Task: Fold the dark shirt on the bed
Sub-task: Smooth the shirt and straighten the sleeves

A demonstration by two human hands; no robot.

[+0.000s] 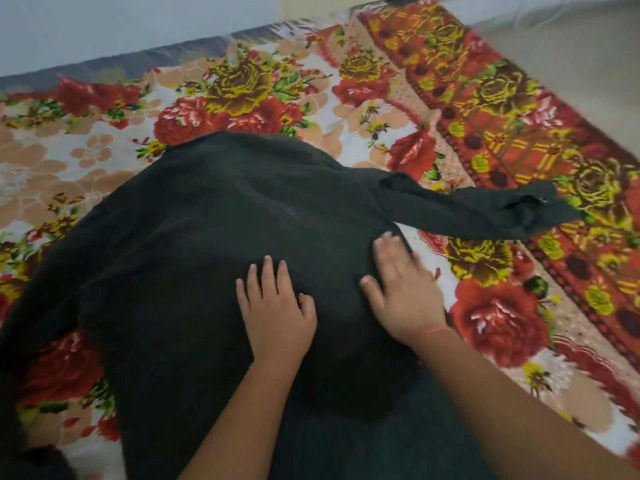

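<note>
I count one dark shirt spread across the frame's centre on the bed, its sleeve trailing right. My left hand and right hand press flat on it, fingers extended, gripping nothing.

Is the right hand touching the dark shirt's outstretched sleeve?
Apart. In the head view the right hand lies flat on the dark shirt body, with floral bedspread showing between fingertips and sleeve.
</note>
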